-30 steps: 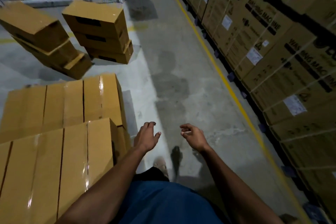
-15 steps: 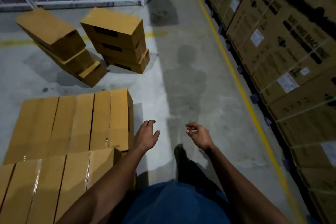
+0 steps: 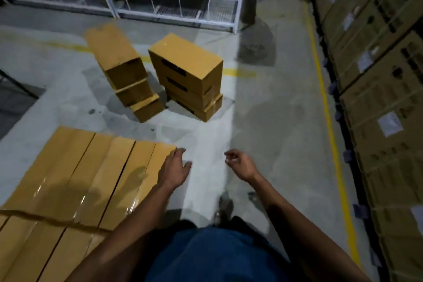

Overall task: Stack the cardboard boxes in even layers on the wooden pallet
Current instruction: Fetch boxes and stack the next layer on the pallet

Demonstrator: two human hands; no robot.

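Cardboard layer laid beside empty left hand; two piles ahead of loosely curled, empty right hand remain unstacked

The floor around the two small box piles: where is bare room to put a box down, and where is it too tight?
Bare concrete lies between the right pile and the yellow line, and between both piles and the stacked layer. The gap between the left pile and the right pile is narrow. Both hands hold nothing.
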